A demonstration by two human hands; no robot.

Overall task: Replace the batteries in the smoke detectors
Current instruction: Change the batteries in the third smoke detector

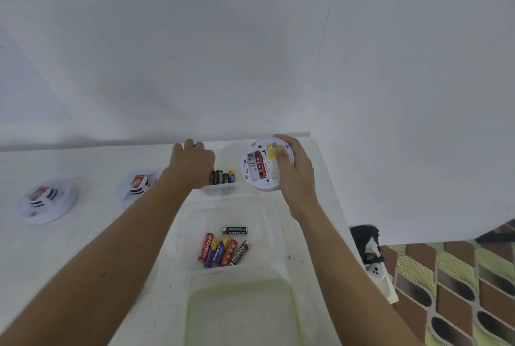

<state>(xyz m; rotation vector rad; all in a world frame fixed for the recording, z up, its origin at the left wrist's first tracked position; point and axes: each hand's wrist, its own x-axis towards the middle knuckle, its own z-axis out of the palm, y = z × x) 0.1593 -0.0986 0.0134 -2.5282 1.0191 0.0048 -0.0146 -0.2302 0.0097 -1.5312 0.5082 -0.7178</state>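
Observation:
My right hand holds a round white smoke detector with its back toward me. Its battery bay is uncovered and one red battery sits in it. My left hand hovers over the far clear box, fingers curled; whether it holds anything is hidden. That box holds several upright batteries. A nearer clear box holds several loose batteries lying flat. Two more white smoke detectors lie on the table: one partly behind my left forearm, the other at far left.
A white table stands against a white wall. A clear container with a pale green lid lies close to me. The table's right edge runs near a white power strip and a black item on patterned flooring.

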